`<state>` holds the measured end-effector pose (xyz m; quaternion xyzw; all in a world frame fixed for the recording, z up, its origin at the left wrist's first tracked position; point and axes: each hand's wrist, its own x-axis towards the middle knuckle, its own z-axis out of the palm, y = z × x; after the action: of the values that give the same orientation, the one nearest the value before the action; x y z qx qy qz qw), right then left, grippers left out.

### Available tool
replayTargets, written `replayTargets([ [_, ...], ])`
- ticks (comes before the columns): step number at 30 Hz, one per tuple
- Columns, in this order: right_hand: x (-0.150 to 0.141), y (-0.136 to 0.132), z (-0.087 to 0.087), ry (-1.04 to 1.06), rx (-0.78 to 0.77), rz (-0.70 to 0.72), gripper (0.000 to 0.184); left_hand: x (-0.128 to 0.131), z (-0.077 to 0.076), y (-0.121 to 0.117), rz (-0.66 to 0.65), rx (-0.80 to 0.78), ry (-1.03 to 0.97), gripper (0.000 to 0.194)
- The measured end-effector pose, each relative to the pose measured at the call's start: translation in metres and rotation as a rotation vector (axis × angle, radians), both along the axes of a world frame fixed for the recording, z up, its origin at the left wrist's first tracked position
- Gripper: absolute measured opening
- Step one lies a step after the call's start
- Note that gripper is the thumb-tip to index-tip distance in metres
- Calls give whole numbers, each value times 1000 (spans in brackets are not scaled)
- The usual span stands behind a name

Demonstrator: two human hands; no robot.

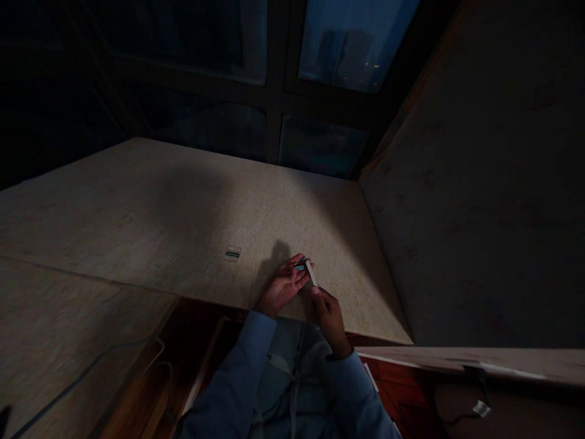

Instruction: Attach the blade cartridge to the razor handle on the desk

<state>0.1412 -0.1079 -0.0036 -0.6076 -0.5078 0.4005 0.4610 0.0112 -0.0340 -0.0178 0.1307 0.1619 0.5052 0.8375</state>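
Note:
Both my hands meet over the near edge of a pale stone-like worktop (137, 207). My left hand (282, 285) is curled, its fingers closed round a small greenish-grey part (300, 266). My right hand (328, 314) pinches the lower end of a thin white strip (311, 273) that stands tilted against that part. The two pieces touch at the fingertips. A small flat rectangular piece (232, 253) lies alone on the worktop, to the left of my hands. Blue sleeves cover both my forearms.
A tall board (479, 201) rises at the right of the worktop. Dark window panes (351, 42) stand behind. A cable (91, 366) runs over the lower slab at the left. A narrow ledge (503, 360) with a small clip and cable lies at the lower right.

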Motion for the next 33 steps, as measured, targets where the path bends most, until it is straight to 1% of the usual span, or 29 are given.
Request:
replayTargets([
  [5,1,0,6,-2,-5,73,50,1,-4,2,-18,70,-14,37],
  [8,1,0,10,-10,6,101,52,2,-5,2,-28,79,-13,39],
  [12,0,2,10,-5,8,71,54,2,-3,3,-33,69,-27,38],
  [19,-2,4,5,-25,11,-16,54,2,1,5,-9,4,-30,34],
  [21,-2,3,5,-14,11,-4,53,2,0,6,-9,12,-28,33],
  [27,-1,1,7,-4,-4,114,49,3,-3,6,-43,87,-12,38],
  [29,-1,2,7,-1,0,105,48,3,-3,6,-45,84,-13,38],
  [33,-2,3,3,-7,16,24,48,3,-2,6,-42,72,-19,38],
])
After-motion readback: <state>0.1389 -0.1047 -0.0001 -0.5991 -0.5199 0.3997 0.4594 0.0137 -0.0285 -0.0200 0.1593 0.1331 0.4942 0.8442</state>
